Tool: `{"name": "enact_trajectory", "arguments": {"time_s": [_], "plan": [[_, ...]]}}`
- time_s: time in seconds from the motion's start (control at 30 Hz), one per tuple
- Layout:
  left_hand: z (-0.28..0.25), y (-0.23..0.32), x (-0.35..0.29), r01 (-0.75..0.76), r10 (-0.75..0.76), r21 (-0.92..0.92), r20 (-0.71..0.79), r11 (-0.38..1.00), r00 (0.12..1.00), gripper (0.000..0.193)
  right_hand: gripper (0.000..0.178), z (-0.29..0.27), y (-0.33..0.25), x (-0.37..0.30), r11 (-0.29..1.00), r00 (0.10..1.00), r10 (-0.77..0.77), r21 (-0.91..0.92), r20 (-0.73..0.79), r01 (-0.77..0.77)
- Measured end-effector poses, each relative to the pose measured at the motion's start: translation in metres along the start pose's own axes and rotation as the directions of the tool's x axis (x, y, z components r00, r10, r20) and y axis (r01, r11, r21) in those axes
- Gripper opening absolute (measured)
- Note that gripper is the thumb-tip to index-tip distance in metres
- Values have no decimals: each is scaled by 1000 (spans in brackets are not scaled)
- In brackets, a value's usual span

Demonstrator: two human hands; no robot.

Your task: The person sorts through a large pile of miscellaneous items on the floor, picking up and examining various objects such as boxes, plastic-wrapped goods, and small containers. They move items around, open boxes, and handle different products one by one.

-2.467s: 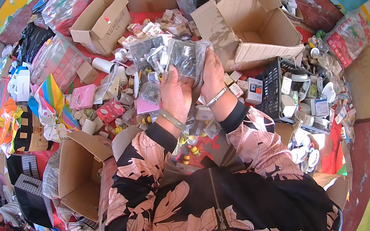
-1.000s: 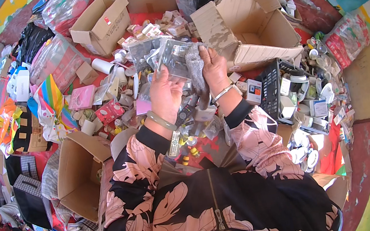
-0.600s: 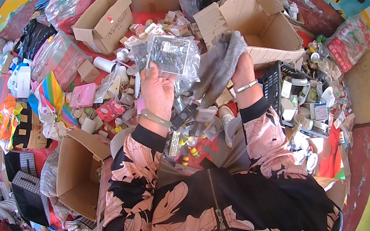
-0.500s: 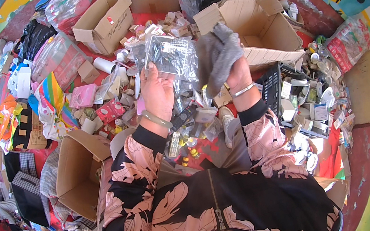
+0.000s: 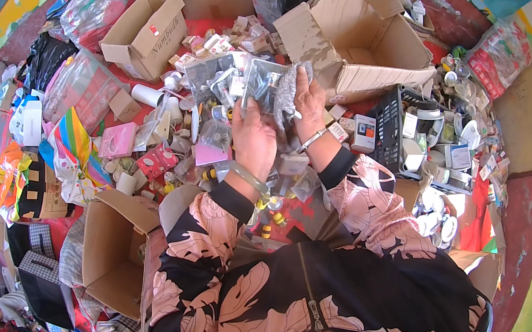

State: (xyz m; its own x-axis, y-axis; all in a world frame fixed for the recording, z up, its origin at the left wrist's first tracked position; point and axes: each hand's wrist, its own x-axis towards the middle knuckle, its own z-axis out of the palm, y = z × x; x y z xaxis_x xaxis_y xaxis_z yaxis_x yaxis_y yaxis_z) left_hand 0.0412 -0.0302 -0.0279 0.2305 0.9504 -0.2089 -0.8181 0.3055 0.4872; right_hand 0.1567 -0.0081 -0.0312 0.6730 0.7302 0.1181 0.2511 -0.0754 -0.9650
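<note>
Above the cluttered floor, my left hand point(image 5: 253, 136) grips a clear plastic packet point(image 5: 261, 79) by its lower edge; something dark shows through it. My right hand point(image 5: 310, 111) is closed on a crumpled grey cloth point(image 5: 285, 99), thumb on top. The cloth lies against the right side of the packet, and both hands are close together. Behind the packet, another clear bag point(image 5: 202, 78) rests on the pile. A pink square point(image 5: 211, 151) lies to the left of my left wrist.
An open cardboard box point(image 5: 358, 45) stands far right, another box point(image 5: 149, 38) far left, and a third box point(image 5: 111, 251) near left. A black crate point(image 5: 389, 135) and piled small goods sit at right. A striped colourful bag point(image 5: 76, 159) lies at left.
My right hand has brought the grey cloth down and left against the packet. My left hand has shifted right and slightly down, and the packet has turned with it.
</note>
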Motion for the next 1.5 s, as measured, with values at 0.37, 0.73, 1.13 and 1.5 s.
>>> {"name": "enact_trajectory", "arguments": {"time_s": [0.37,0.73,1.13,1.5], "plan": [[26,62,-1,-57,39,113,154,992,987,17,56,-64,-22,33,649,934,72,695,350,-310],[-13,45,15,-113,-88,618,285,778,954,26,33,-36,-12,-3,916,824,-24,342,566,-209],[-7,7,17,-396,236,742,317,541,918,57,36,-27,-19,-6,835,939,-317,-431,135,343],[3,58,15,119,-105,-32,278,992,955,71,45,-41,-31,-19,748,905,-165,647,393,-145]]}}
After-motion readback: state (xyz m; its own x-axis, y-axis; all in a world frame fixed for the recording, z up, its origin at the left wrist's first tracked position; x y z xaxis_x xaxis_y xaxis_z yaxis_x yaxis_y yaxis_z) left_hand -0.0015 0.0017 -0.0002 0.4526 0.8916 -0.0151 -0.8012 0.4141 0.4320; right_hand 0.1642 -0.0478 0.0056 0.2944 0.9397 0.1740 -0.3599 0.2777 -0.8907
